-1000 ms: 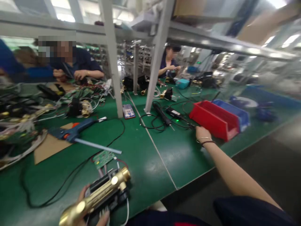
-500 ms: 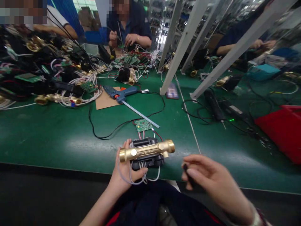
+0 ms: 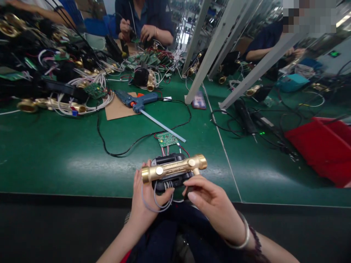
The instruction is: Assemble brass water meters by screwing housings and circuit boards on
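Head view: the left hand (image 3: pixel 144 193) grips a black plastic housing (image 3: pixel 168 159) with a gold-coloured metal tube (image 3: pixel 174 170) across it. Just to its right, the right hand (image 3: pixel 212 202) pinches a small dark piece (image 3: pixel 187 191) (mostly finger-hidden). Beyond both hands lies a green circuit board (image 3: pixel 166 140).

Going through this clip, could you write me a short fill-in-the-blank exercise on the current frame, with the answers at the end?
1. The left hand holds the black case; the circuit board just beyond is coloured ____.
2. The right hand is near the brass pipe's ____ end, as pictured.
3. The tool lying partly on cardboard is a ____ gun.

Missing words: green; right; glue.
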